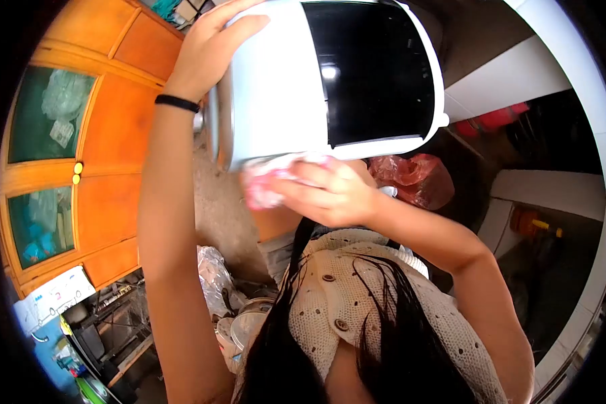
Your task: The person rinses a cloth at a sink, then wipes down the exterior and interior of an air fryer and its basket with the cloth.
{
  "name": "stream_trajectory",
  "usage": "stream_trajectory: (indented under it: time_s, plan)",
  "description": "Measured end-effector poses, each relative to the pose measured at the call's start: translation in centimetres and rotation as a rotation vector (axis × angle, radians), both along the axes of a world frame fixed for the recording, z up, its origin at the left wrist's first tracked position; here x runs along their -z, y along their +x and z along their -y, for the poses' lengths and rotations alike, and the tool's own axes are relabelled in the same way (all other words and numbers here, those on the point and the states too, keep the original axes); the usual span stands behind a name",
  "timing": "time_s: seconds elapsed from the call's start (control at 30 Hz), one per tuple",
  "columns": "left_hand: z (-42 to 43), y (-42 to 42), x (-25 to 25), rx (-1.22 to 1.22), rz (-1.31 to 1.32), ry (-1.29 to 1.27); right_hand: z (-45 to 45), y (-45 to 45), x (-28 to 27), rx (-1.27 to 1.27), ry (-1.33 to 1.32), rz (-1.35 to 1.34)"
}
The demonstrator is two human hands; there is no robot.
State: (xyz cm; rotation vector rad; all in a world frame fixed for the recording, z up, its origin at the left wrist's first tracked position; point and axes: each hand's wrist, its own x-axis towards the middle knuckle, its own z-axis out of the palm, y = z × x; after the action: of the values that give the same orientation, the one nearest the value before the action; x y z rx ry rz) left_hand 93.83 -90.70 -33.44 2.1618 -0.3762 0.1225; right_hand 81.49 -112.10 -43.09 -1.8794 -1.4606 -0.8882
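Observation:
A white appliance (276,81) with a glossy black panel (377,74) fills the upper middle of the view; its exact kind is not clear. My left hand (215,47), with a black band at the wrist, grips its upper left edge, the thumb lying on the white surface and the other fingertips partly out of frame. Bunched in my right hand (330,192) is a pink-and-white cloth (266,182), pressed against the appliance's near edge. The right hand is slightly blurred.
An orange wooden cabinet (118,128) with glass panes stands at left. Below the appliance lies a red plastic bag (417,178). A clear plastic bag (212,276) and metal pots (252,320) sit low on the left. White-tiled shelving (545,192) runs along the right.

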Motion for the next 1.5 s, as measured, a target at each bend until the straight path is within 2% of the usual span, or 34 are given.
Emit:
stream_trajectory:
  time_s: [0.07, 0.13, 0.2, 0.27, 0.4, 0.47, 0.63, 0.77, 0.87, 0.93, 1.03, 1.13, 1.27, 1.33, 1.4, 1.5]
  plan:
    - [-0.3, -0.1, 0.3, 0.017, 0.041, 0.048, -1.5, 1.0, 1.2, 0.045, -0.024, 0.182]
    - [-0.2, -0.6, 0.2, -0.022, 0.070, 0.096, 0.4, 1.7, 1.3, 0.041, -0.041, 0.195]
    - [0.0, -0.4, 0.6, -0.050, 0.204, 0.114, 4.2, 2.1, 3.8, 0.062, -0.045, 0.187]
    - [0.3, -0.8, 0.6, -0.056, 0.258, 0.143, 10.4, 3.0, 5.5, 0.121, -0.204, 0.180]
    - [-0.1, -1.2, 0.6, -0.122, 0.214, 0.105, 17.0, 2.2, 6.5, 0.670, -0.185, -0.205]
    - [-0.5, -1.2, 0.7, -0.122, 0.147, 0.039, 17.0, 1.1, 5.9, 0.812, 0.074, -0.397]
    - [0.3, -1.3, 0.2, -0.113, 0.127, 0.053, 12.6, -0.1, 1.7, 0.502, 0.145, -0.206]
    - [1.0, -2.1, 0.1, -0.097, 0.234, 0.118, 10.4, 1.2, 1.3, 0.566, 0.214, -0.306]
    - [1.5, -3.0, 0.5, -0.141, 0.249, 0.145, 7.7, -0.4, 1.3, 0.440, 0.213, -0.397]
    - [1.8, -3.1, 0.4, -0.129, 0.224, 0.119, 5.0, -2.0, -0.3, 0.313, 0.250, -0.575]
    - [1.5, -3.1, 0.5, -0.090, 0.212, 0.068, 6.5, -1.1, 0.1, 0.267, 0.118, -0.425]
    - [1.3, -3.8, 0.6, -0.079, 0.270, 0.124, 10.8, 1.0, 0.6, 0.624, 0.070, -0.296]
    - [1.8, -4.4, 0.3, -0.106, 0.315, 0.174, 10.9, 0.6, -1.3, 0.575, 0.075, -0.454]
    - [1.9, -4.6, 0.2, -0.115, 0.346, 0.200, 10.0, -0.3, -2.1, 0.442, 0.066, -0.521]
    - [1.9, -5.2, 0.3, -0.120, 0.388, 0.239, 11.2, -0.3, -2.0, 0.493, -0.035, -0.476]
    - [2.1, -5.8, 0.4, -0.142, 0.427, 0.270, 13.6, 0.6, -3.5, 0.565, -0.053, -0.423]
